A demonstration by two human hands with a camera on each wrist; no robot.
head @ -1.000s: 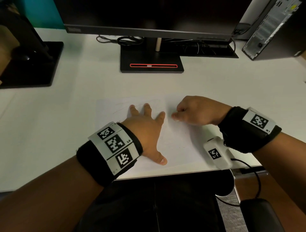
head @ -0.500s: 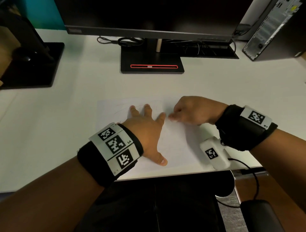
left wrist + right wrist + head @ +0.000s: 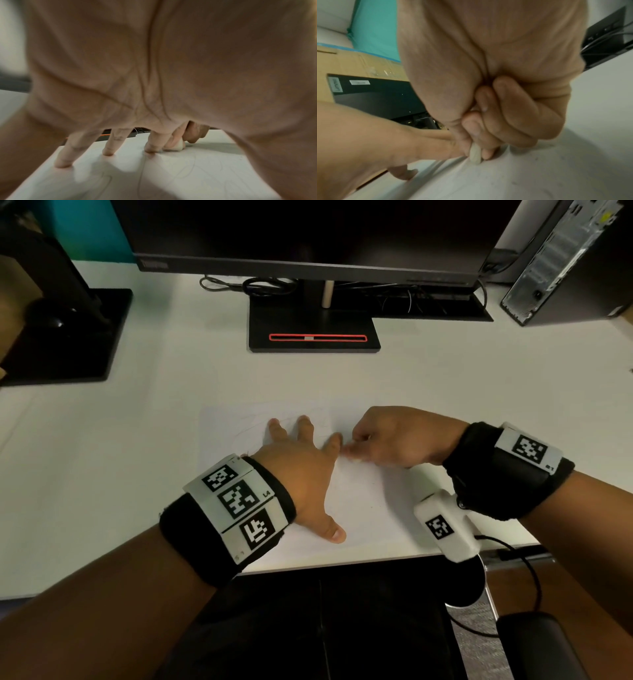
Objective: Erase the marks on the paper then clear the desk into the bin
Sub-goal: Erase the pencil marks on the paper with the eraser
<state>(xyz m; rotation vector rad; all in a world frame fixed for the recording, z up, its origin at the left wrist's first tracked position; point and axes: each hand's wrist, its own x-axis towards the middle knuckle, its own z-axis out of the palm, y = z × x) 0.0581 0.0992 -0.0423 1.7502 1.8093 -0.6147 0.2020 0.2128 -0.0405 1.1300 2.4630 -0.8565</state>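
Left hand (image 3: 301,474) spread flat pinning paper (image 3: 359,501); right hand (image 3: 394,440) pinching eraser (image 3: 475,155): short, light strokes away from braced fingers.

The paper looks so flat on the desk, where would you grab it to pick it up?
Probably its near edge, approached from the front of the desk. The paper lies flat, offering nothing to pinch from above, but that edge seems close to the desk's lip. The left hand pressing on it must lift first.
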